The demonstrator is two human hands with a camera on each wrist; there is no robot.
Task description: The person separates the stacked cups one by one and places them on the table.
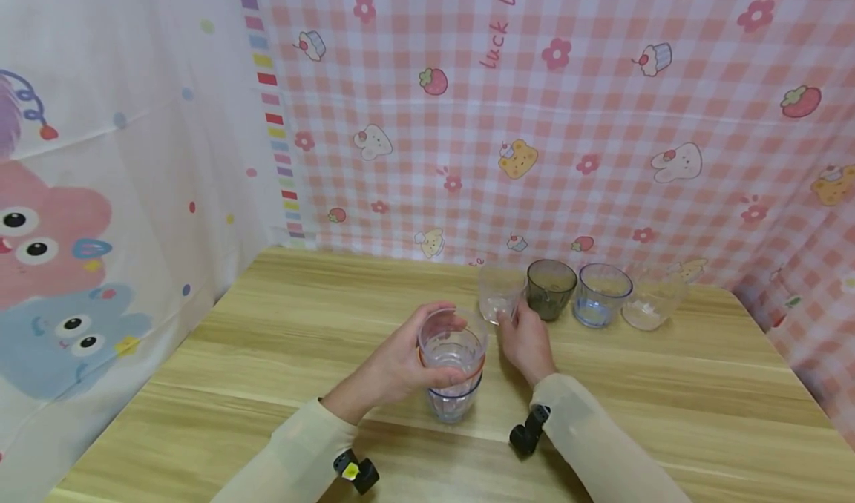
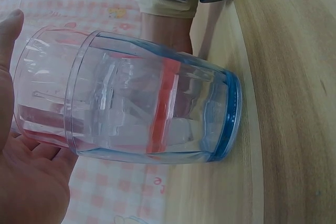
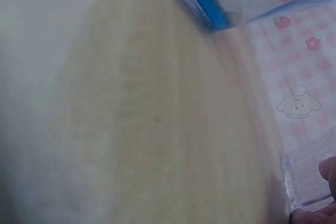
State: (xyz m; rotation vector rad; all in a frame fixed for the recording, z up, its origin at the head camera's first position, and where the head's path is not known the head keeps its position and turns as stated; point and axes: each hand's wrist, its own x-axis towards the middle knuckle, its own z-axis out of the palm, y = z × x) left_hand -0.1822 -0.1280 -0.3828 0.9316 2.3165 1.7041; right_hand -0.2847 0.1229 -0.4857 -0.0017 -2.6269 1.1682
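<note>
My left hand (image 1: 401, 354) grips a stack of see-through cups, thumb in front and fingers around the far side. On top is a clear cup (image 1: 454, 332); a red-orange band (image 2: 165, 106) shows inside the stack, and the lowest cup (image 1: 452, 405) is tinted blue. The stack is upright, its blue base (image 2: 230, 116) close to the tabletop; whether it touches cannot be told. Farther back, my right hand (image 1: 528, 342) holds another clear cup (image 1: 496, 299) low on its right side. In the right wrist view only fingertips (image 3: 328, 169) appear beside that clear cup (image 3: 310, 179).
Right of that clear cup stand a dark grey cup (image 1: 551, 291), a blue-tinted cup (image 1: 601, 297) and a faint clear cup (image 1: 648, 303), lined up along the back of the wooden table (image 1: 300, 317). A checked pink cloth (image 1: 427, 139) hangs right behind the table.
</note>
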